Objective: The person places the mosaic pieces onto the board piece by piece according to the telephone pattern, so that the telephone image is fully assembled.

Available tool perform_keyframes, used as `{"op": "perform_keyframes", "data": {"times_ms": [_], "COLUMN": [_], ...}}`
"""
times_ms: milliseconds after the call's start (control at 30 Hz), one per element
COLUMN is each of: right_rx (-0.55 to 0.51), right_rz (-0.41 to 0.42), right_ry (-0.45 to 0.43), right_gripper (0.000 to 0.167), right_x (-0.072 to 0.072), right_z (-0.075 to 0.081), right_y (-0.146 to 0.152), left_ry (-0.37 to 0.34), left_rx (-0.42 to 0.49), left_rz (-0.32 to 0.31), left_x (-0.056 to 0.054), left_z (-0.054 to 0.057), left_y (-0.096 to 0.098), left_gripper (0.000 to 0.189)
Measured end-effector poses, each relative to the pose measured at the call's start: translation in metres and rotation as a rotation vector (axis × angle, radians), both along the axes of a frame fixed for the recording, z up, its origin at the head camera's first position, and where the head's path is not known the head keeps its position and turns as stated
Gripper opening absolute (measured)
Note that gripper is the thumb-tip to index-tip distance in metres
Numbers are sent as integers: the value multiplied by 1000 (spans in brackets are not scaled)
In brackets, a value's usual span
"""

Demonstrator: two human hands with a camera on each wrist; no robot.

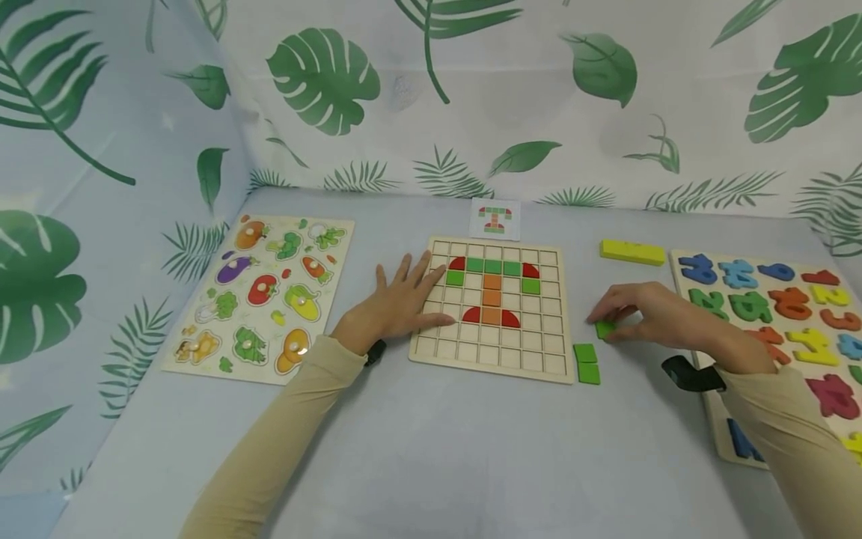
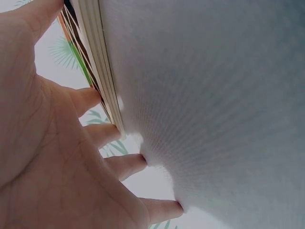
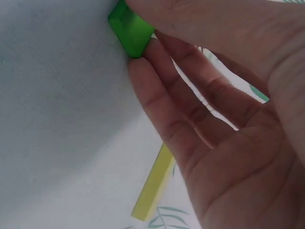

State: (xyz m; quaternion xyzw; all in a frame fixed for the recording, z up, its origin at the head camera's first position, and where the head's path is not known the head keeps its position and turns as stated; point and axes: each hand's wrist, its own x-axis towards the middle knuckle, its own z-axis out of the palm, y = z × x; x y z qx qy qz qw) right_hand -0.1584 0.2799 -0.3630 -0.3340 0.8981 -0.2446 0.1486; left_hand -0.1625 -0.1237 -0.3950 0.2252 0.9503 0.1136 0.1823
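Note:
A wooden grid board (image 1: 444,352) lies mid-table, bearing red, green and orange pieces in a T-like figure. My left hand (image 1: 397,303) rests on its left edge with fingers spread; in the left wrist view the thumb and some fingertips touch the board's side (image 2: 107,71), others the cloth. To the right of the board, my right hand (image 1: 649,318) pinches a green square tile (image 3: 131,31) between thumb and fingers, close to the tabletop. Two more green tiles (image 1: 587,363) lie between that hand and the board. A pattern card (image 1: 494,219) showing a similar figure sits behind the board.
A vegetable puzzle board (image 1: 263,299) lies at the left. On the right is a number puzzle board (image 1: 707,419) with coloured pieces, partly under the right forearm. A yellow bar (image 1: 631,252) lies beyond the right hand. Leaf-printed cloth (image 1: 471,97) closes off the back and left.

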Motion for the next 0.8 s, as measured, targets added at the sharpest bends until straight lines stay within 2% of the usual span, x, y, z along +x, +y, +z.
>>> {"op": "perform_keyframes", "data": {"times_ms": [200,367,567,800], "right_rx": [35,24,-2,7], "right_rz": [-54,-89,-116,-106], "right_ry": [-63,-80,-54,-20], "right_gripper": [30,30,28,27], "right_x": [-1,0,-1,-2], "right_z": [5,6,3,4], "right_y": [-4,-4,-3,-8], "left_ry": [-1,-2,-8,-10], "left_rx": [0,-3,-4,-3], "left_rz": [4,4,4,3], "left_x": [0,0,0,0], "left_z": [0,1,2,2], "left_y": [0,0,1,0], "left_gripper": [94,95,95,95]}}
